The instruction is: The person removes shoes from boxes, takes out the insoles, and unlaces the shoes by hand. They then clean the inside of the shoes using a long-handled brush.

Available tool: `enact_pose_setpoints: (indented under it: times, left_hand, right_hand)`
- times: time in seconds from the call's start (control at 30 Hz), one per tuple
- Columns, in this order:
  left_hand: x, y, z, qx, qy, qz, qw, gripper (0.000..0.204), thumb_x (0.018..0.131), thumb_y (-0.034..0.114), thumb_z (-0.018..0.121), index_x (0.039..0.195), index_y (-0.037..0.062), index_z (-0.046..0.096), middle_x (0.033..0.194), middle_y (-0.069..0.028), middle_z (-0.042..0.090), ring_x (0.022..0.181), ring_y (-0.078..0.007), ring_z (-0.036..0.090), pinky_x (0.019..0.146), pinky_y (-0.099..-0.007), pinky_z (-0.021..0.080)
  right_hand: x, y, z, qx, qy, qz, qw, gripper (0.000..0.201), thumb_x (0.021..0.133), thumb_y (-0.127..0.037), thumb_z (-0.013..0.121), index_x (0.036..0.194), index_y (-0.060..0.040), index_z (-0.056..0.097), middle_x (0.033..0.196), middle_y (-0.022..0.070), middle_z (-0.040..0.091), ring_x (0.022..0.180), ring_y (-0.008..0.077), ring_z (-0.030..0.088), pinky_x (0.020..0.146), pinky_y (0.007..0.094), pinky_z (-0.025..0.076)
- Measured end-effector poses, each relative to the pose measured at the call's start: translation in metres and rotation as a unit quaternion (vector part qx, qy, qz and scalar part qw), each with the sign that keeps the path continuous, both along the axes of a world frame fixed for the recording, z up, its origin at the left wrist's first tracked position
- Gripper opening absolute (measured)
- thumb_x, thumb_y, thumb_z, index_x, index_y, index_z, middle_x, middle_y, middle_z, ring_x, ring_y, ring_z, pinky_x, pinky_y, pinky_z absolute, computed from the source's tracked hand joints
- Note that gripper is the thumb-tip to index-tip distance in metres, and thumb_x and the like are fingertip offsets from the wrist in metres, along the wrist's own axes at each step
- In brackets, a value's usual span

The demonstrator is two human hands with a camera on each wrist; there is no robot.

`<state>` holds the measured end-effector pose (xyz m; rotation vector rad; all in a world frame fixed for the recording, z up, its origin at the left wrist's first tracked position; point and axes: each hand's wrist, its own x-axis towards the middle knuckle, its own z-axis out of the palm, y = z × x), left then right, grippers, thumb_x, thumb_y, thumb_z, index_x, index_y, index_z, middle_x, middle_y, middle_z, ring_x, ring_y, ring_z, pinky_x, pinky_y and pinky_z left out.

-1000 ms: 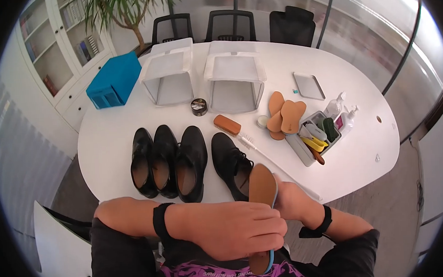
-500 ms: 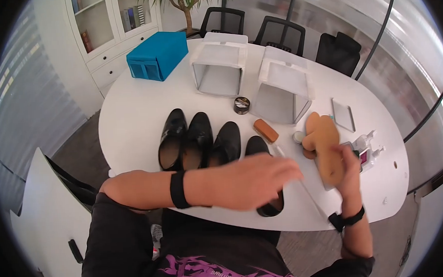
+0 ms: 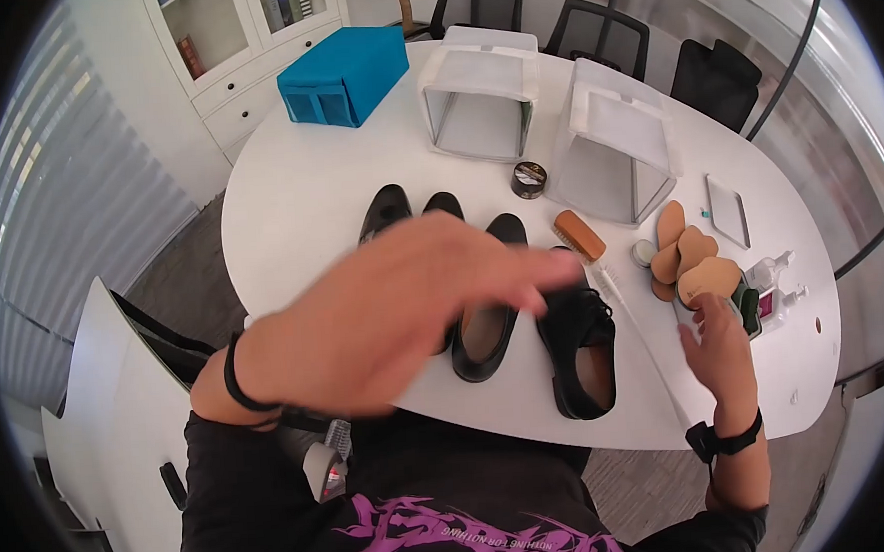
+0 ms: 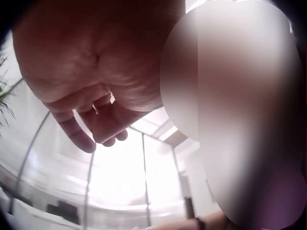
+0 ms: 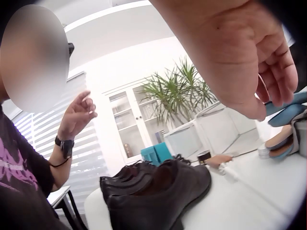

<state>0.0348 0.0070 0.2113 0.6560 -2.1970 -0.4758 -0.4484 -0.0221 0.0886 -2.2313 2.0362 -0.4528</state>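
The right hand (image 3: 723,351) has its fingers loosely bent and parted from the thumb at the near end of an insole (image 3: 709,280); whether they touch it I cannot tell. A second ago both hands held that insole in front of the body; now it lies on the other insoles (image 3: 695,243) just beyond the right fingers, so it appears set down and all but released. The left hand (image 3: 393,299), blurred, hangs well to their left, its fingers loose and holding nothing, seemingly free now. Below the left fingertips stands the laced shoe (image 3: 566,319), with three more shoes (image 3: 508,229) partly hidden behind that hand. Farther out from the left fingers are a brush (image 3: 580,235), then a tin (image 3: 529,178), all on the table (image 3: 346,161).
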Motion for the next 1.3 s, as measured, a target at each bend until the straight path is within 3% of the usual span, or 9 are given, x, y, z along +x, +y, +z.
enact_pose_setpoints:
  times: [0.03, 0.07, 0.17, 0.27, 0.5, 0.73, 0.9, 1.17, 1.3]
  left_hand:
    - [-0.01, 0.015, 0.008, 0.001, 0.056, -0.036, 0.998, 0.032, 0.11, -0.008, 0.064, 0.136, -0.0011, 0.082, 0.117, -0.0163, 0.089, 0.107, -0.0351, 0.085, 0.096, -0.0451, 0.065]
    - [-0.024, 0.027, 0.023, 0.195, 0.147, -0.178, 0.953, 0.026, 0.116, 0.01, 0.063, 0.129, -0.0033, 0.081, 0.102, -0.0176, 0.088, 0.09, -0.0366, 0.084, 0.088, -0.0498, 0.065]
    - [-0.03, 0.035, 0.021, 0.193, 0.14, -0.183, 0.954, 0.026, 0.117, 0.011, 0.064, 0.13, -0.0036, 0.08, 0.103, -0.0187, 0.088, 0.091, -0.0368, 0.084, 0.088, -0.0492, 0.066]
    - [-0.043, 0.046, 0.017, 0.178, 0.149, -0.199, 0.952, 0.026, 0.117, 0.012, 0.064, 0.131, -0.0042, 0.08, 0.105, -0.0203, 0.088, 0.091, -0.037, 0.085, 0.087, -0.0484, 0.067]
    - [-0.038, 0.072, 0.01, 0.144, 0.169, -0.239, 0.945, 0.028, 0.118, 0.014, 0.065, 0.134, -0.0056, 0.077, 0.109, -0.0241, 0.087, 0.093, -0.0377, 0.086, 0.085, -0.0464, 0.068]
    - [-0.01, 0.048, 0.03, 0.125, 0.155, -0.23, 0.953, 0.031, 0.119, 0.016, 0.067, 0.138, -0.0069, 0.075, 0.113, -0.0279, 0.086, 0.095, -0.0383, 0.088, 0.084, -0.0444, 0.07]
    - [-0.034, 0.018, 0.046, 0.085, 0.126, -0.271, 0.951, 0.033, 0.12, 0.018, 0.068, 0.14, -0.0079, 0.074, 0.116, -0.0306, 0.086, 0.096, -0.0388, 0.089, 0.082, -0.043, 0.071]
    - [-0.068, 0.022, 0.054, 0.051, 0.118, -0.23, 0.965, 0.038, 0.121, 0.021, 0.069, 0.143, -0.0094, 0.072, 0.121, -0.035, 0.085, 0.098, -0.0395, 0.09, 0.081, -0.0408, 0.073]
    - [-0.032, 0.038, 0.05, 0.038, 0.112, -0.223, 0.968, 0.04, 0.122, 0.022, 0.07, 0.145, -0.0102, 0.07, 0.123, -0.0371, 0.085, 0.1, -0.0398, 0.091, 0.08, -0.0397, 0.074]
  right_hand:
    - [0.016, 0.005, 0.005, 0.003, -0.014, 0.019, 1.0, 0.039, 0.096, -0.007, 0.094, 0.129, -0.0011, 0.074, 0.108, 0.0167, 0.078, 0.093, 0.0353, 0.078, 0.084, 0.0484, 0.063]
    - [0.026, 0.008, 0.006, 0.005, -0.016, 0.018, 1.0, 0.039, 0.096, -0.007, 0.094, 0.129, -0.0011, 0.074, 0.108, 0.0167, 0.078, 0.093, 0.0353, 0.078, 0.084, 0.0484, 0.063]
    - [0.047, 0.011, 0.01, -0.07, 0.025, 0.04, 0.996, 0.04, 0.095, -0.014, 0.098, 0.126, -0.0029, 0.074, 0.103, 0.0152, 0.078, 0.09, 0.0347, 0.079, 0.081, 0.0473, 0.063]
    - [0.064, 0.017, 0.029, -0.021, -0.034, 0.022, 0.999, 0.038, 0.097, -0.016, 0.098, 0.125, -0.0031, 0.076, 0.099, 0.0136, 0.078, 0.086, 0.0315, 0.079, 0.079, 0.0457, 0.062]
    - [0.07, 0.028, 0.044, -0.023, -0.027, 0.02, 0.999, 0.032, 0.097, -0.014, 0.098, 0.119, -0.0008, 0.079, 0.096, 0.0126, 0.082, 0.081, 0.0268, 0.078, 0.076, 0.0407, 0.064]
    - [0.075, 0.034, 0.038, -0.006, -0.02, 0.016, 1.0, 0.027, 0.1, -0.02, 0.096, 0.114, -0.0024, 0.081, 0.095, 0.0108, 0.083, 0.079, 0.0279, 0.082, 0.073, 0.0421, 0.064]
    - [0.066, 0.042, 0.044, -0.02, -0.03, 0.023, 0.999, 0.027, 0.1, -0.023, 0.097, 0.11, -0.0032, 0.081, 0.096, 0.0122, 0.085, 0.081, 0.0291, 0.085, 0.074, 0.0416, 0.066]
    - [0.069, 0.037, 0.041, 0.0, -0.019, 0.011, 1.0, 0.024, 0.098, -0.016, 0.097, 0.108, -0.0008, 0.082, 0.09, 0.0118, 0.083, 0.077, 0.0245, 0.08, 0.073, 0.0383, 0.064]
    - [0.071, 0.038, 0.035, -0.006, -0.02, 0.022, 1.0, 0.023, 0.098, -0.016, 0.097, 0.107, -0.0008, 0.082, 0.087, 0.0114, 0.083, 0.078, 0.0248, 0.081, 0.073, 0.0386, 0.064]
